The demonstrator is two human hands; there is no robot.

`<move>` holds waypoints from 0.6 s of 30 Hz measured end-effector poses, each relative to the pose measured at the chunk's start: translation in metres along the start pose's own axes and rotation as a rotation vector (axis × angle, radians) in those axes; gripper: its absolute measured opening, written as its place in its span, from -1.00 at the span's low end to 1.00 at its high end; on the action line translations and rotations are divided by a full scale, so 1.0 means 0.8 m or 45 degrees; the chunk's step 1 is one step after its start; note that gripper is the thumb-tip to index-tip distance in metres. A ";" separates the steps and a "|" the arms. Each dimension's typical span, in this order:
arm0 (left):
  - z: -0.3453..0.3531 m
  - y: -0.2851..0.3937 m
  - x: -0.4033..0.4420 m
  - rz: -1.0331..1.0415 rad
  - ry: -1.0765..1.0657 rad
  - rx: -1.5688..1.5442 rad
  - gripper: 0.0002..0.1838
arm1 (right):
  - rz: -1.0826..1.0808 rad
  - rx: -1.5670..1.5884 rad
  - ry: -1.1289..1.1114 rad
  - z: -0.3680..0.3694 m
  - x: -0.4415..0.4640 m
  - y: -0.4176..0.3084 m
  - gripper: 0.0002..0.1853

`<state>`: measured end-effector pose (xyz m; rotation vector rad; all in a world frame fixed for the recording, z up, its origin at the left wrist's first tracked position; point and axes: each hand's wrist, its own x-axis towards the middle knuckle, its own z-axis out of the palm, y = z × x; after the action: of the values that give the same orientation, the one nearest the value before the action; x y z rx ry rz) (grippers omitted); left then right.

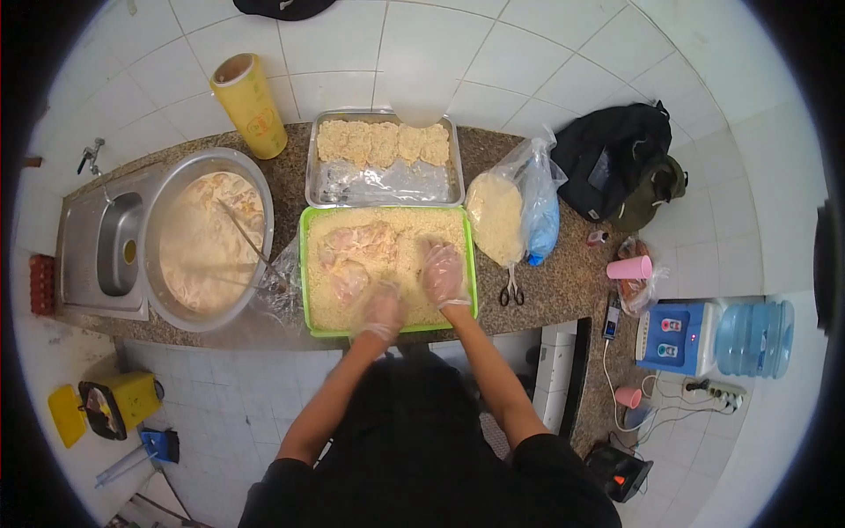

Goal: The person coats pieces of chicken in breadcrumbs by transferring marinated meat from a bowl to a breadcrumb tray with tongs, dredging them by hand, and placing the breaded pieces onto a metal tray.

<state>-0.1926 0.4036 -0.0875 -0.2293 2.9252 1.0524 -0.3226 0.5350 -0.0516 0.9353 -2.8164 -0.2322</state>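
Note:
Both my hands wear clear plastic gloves and work in a green-rimmed tray [304, 264] filled with pale breadcrumbs [405, 231]. My right hand [443, 275] lies palm down on the crumbs at the right side, fingers stretched forward; whatever is under it is hidden. Near the front edge, my left hand [384, 308] is in the crumbs, its fingers smeared by motion. To its upper left lie raw chicken pieces, a larger one [359, 241] and a smaller one [349, 279], partly coated. Behind, a metal tray [387, 187] holds a row of breaded cutlets [383, 143].
On the left, a big metal bowl [155, 273] of creamy batter with tongs [242, 224] stands by the sink [119, 242]. A yellow film roll [251, 110] stands behind. Rightward are a bag of crumbs [495, 216], scissors [510, 290], a black bag [607, 158] and a water dispenser [673, 339].

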 end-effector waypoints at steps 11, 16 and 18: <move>-0.064 0.083 -0.017 -0.354 -0.208 -0.001 -0.66 | 0.370 1.192 -0.326 -0.101 0.024 0.077 -0.46; -0.049 0.101 0.008 -0.529 -0.387 0.027 -0.70 | 0.257 0.819 -0.520 -0.055 -0.007 0.076 -0.33; -0.043 0.108 0.010 -0.523 -0.355 0.026 -0.72 | 0.239 0.420 -0.486 -0.004 -0.030 0.053 -0.38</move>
<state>-0.2126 0.4461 -0.0071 -0.5986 2.4915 0.9048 -0.3276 0.5829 -0.0422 0.7385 -3.3454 0.0947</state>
